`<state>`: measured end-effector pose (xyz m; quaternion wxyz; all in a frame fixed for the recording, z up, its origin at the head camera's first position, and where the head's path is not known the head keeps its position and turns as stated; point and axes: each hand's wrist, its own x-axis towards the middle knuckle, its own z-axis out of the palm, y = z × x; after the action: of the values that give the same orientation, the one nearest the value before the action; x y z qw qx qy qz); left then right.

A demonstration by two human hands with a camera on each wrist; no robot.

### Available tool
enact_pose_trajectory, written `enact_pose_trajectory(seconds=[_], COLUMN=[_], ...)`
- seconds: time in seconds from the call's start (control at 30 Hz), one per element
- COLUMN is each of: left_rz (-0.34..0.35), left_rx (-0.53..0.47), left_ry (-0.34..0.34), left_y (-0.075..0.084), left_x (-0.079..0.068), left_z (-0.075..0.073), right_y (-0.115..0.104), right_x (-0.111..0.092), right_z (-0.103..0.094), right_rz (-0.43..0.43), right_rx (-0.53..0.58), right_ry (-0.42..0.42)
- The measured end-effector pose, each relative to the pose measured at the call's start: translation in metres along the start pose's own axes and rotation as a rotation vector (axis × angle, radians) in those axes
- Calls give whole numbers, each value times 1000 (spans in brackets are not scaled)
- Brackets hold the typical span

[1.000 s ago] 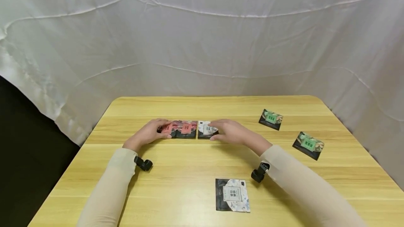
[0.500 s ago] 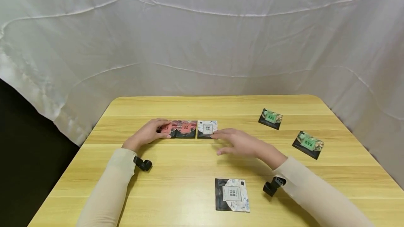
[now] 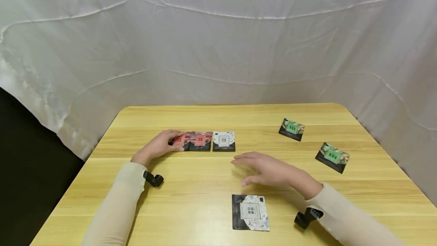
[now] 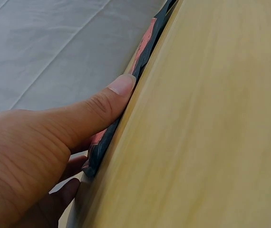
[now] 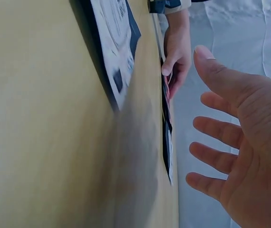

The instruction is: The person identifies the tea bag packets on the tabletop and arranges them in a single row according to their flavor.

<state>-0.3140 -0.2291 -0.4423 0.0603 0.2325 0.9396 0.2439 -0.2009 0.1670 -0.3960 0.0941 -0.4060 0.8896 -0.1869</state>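
My left hand [image 3: 158, 146] holds a red-and-black sachet [image 3: 179, 141] flat on the table, thumb at its near edge and fingers over its left end. In the left wrist view the thumb [image 4: 104, 102] lies along that sachet's side. A second red-and-black sachet [image 3: 200, 139] adjoins it on the right. Just past a thin gap lies a white-and-black sachet [image 3: 224, 142], squared up with the row. My right hand [image 3: 271, 169] hovers above the table with fingers spread and nothing in it. Below it lies another white-and-black sachet [image 3: 250, 212], turned sideways.
Two green-and-black sachets, one farther back [image 3: 291, 129] and one nearer [image 3: 332, 157], lie askew on the right side of the wooden table [image 3: 191, 193]. A pale curtain [image 3: 218, 48] hangs behind the table's far edge.
My right hand has let go of the white sachet in the row and drawn back toward the near right, fingers spreading. The left hand has stayed on the red sachet.
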Motion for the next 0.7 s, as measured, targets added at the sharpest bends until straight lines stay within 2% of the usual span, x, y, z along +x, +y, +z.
enact_pose_trajectory(seconds=[0.37,0.7], left_rz=[-10,-2], left_rx=[-10,-7], left_ry=[-3,5], left_y=[1,1], left_x=[-1,0], left_z=[0,1], right_y=[-9,-14], right_x=[-19,-31], right_z=[12,18], right_rz=[-93,-136], right_rx=[9,38], right_ry=[-29,-79])
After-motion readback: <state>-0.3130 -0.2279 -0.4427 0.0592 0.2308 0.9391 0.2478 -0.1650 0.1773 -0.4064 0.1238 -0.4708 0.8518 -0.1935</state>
